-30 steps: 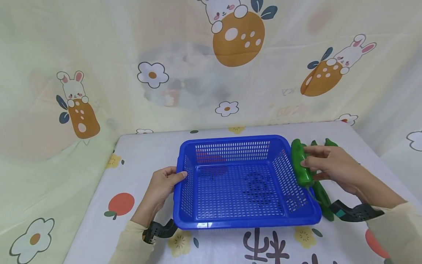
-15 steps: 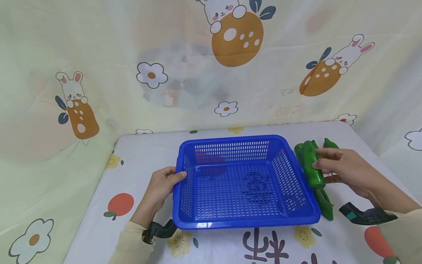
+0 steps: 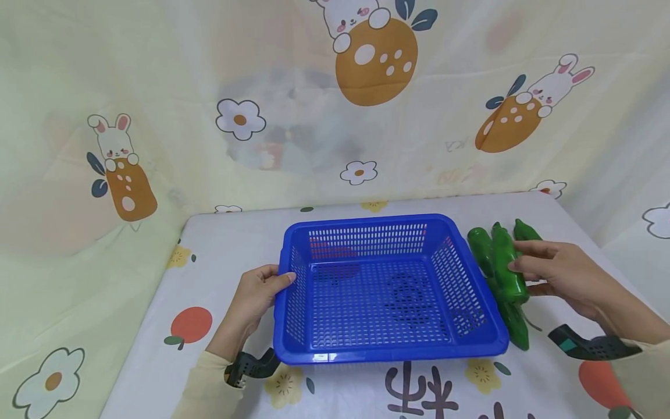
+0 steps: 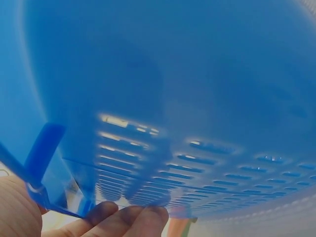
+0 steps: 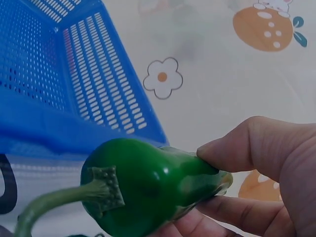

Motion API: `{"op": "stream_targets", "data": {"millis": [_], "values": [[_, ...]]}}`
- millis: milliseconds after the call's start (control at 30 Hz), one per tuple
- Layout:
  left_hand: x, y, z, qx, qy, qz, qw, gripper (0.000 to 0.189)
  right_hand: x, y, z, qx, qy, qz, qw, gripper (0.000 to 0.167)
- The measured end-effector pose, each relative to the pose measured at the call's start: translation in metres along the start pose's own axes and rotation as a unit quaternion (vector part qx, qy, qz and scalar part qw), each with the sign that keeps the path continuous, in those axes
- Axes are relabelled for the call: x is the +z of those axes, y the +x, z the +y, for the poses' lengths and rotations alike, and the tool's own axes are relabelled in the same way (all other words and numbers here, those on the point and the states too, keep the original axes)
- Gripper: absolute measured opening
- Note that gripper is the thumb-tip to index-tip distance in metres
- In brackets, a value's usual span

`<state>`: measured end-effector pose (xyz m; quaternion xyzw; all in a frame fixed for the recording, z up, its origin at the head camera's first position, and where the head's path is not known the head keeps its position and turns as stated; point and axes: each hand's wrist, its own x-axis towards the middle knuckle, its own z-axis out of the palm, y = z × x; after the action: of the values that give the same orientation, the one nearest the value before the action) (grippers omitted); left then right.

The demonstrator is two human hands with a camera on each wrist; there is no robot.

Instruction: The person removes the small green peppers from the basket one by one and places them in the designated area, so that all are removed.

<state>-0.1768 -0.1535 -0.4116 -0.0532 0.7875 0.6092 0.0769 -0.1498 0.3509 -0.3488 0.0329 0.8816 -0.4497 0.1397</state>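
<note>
A blue plastic basket (image 3: 377,302) with slotted walls sits in the middle of the table, and nothing lies inside it. My left hand (image 3: 262,285) grips its left rim, thumb over the edge; in the left wrist view the fingers (image 4: 148,219) lie against the outer wall. Beyond the right rim, my right hand (image 3: 562,273) pinches a long green pepper (image 3: 506,265) between thumb and fingers. Its curved stem (image 5: 59,200) points toward the wrist camera. More green peppers lie close by: one along the rim (image 3: 479,245), one nearer me (image 3: 517,334), one behind (image 3: 525,229).
A white printed tablecloth (image 3: 230,244) covers the table. Patterned curtain (image 3: 293,75) hangs behind the far edge and along both sides. The basket's right rim (image 3: 487,302) stands between its inside and the peppers.
My right hand has moved right, away from the basket's rim, with the pepper in its grip. Another pepper beside the rim now shows more fully. Left hand and basket stay in place.
</note>
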Motion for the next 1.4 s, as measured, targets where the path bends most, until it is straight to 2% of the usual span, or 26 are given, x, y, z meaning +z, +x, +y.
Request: {"op": "stream_targets", "data": {"millis": [533, 900, 1067, 1400], "values": [[-0.001, 0.001, 0.0, 0.001, 0.002, 0.001, 1.0, 0.035, -0.009, -0.003, 0.033, 0.04, -0.006, 0.008, 0.9992, 0.068], [-0.001, 0.0, -0.001, 0.001, 0.004, 0.003, 1.0, 0.036, -0.012, 0.001, 0.06, 0.084, -0.025, 0.008, 0.9961, 0.074], [-0.001, 0.0, 0.0, 0.001, 0.002, 0.003, 1.0, 0.035, -0.012, 0.003, 0.073, 0.091, -0.027, 0.005, 0.9955, 0.074], [0.0, -0.001, 0.0, 0.003, 0.001, 0.003, 1.0, 0.034, -0.009, 0.005, 0.083, 0.129, -0.033, 0.009, 0.991, 0.075]]}}
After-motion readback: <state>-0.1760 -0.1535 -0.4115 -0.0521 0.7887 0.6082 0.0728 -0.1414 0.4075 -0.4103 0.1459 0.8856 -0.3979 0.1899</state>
